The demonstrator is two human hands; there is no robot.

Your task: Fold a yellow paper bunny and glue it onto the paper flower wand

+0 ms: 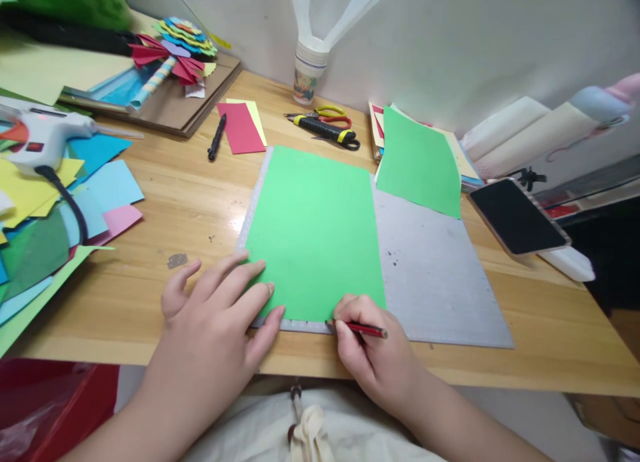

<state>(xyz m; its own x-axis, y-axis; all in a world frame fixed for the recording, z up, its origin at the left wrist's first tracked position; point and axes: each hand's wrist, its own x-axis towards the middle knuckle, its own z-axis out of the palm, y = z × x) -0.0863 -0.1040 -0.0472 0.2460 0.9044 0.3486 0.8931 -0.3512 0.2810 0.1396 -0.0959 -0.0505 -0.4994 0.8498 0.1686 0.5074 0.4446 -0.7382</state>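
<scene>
A sheet of green paper [315, 229] lies flat on a grey cutting mat [430, 275] in the middle of the desk. My left hand [220, 315] is spread out, its fingertips resting on the paper's lower left corner. My right hand [373, 342] grips a dark red pencil [367, 329], with the tip at the paper's near edge, by the marks printed along the mat's border. A second green sheet [420, 162] lies on a stack at the mat's far right corner.
Scissors and a black-and-yellow tool [327, 130] lie behind the mat, near a paper cup [306, 75] of white sticks. A black pen [217, 138] lies by red paper [243, 127]. Left are a glue gun [45, 132] and paper scraps [113, 182]; right, a phone [520, 215].
</scene>
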